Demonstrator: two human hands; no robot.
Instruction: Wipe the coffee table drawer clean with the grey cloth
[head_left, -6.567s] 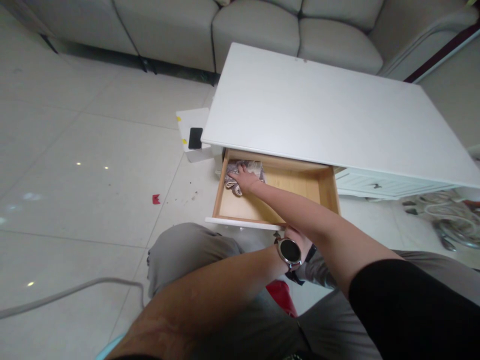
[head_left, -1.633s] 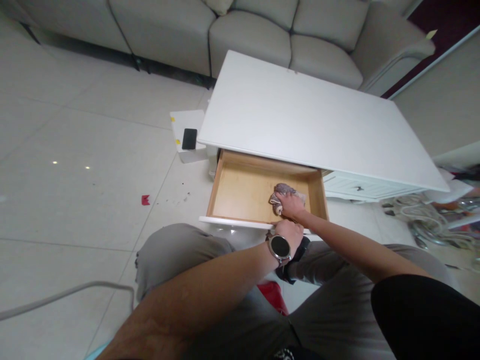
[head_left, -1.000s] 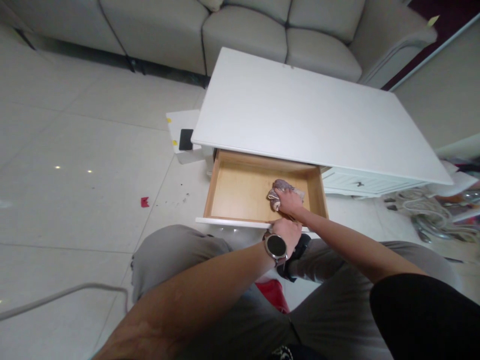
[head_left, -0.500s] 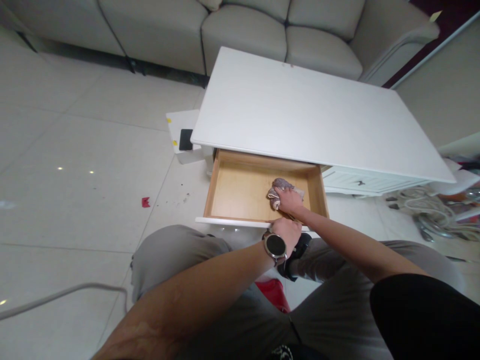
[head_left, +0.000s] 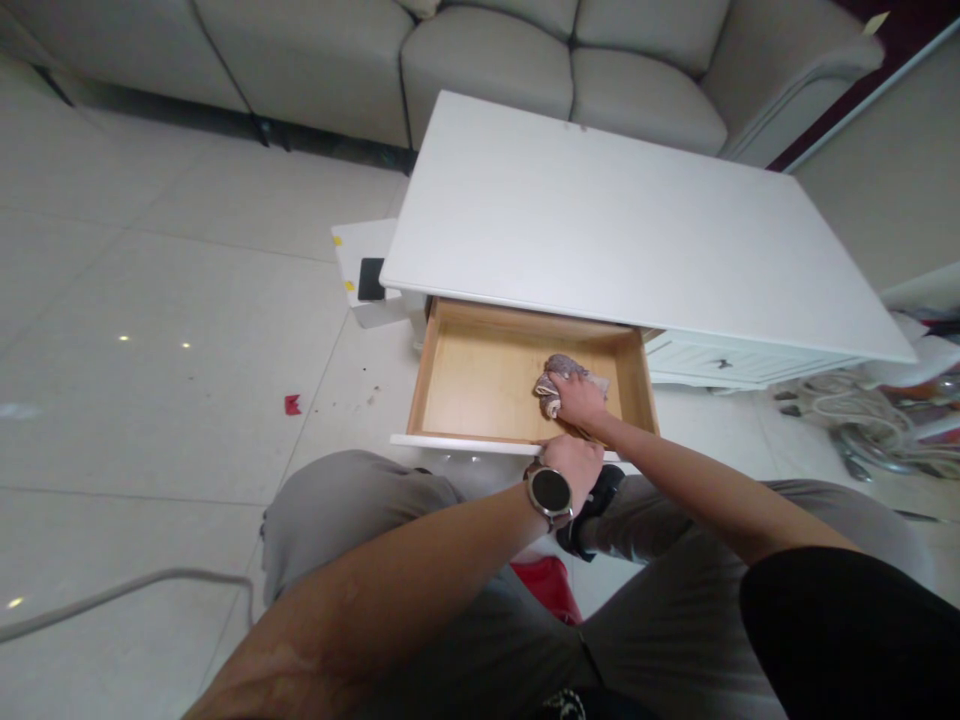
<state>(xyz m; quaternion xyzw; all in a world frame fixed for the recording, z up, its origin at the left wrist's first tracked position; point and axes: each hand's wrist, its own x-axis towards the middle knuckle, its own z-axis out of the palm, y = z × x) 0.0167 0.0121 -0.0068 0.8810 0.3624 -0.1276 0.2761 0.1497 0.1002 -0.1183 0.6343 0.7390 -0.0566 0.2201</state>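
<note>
A wooden drawer (head_left: 480,385) is pulled out of the white coffee table (head_left: 615,230). Inside it, toward the right, my right hand (head_left: 579,400) presses a bunched grey-brown cloth (head_left: 551,388) against the drawer bottom, fingers closed over it. My left hand (head_left: 574,462), with a round black watch (head_left: 551,491) on the wrist, grips the top edge of the drawer's white front, just below my right hand. The fingertips of my left hand are partly hidden behind that edge.
A grey sofa (head_left: 487,75) stands behind the table. On the floor at left are a white box (head_left: 360,240) with a black item (head_left: 371,279), a red scrap (head_left: 292,404) and a hose (head_left: 150,578). Coiled hoses (head_left: 832,405) lie at right. Something red (head_left: 547,588) sits between my legs.
Almost nothing differs. The view has shifted very slightly; both hands, the cloth and the drawer keep their places.
</note>
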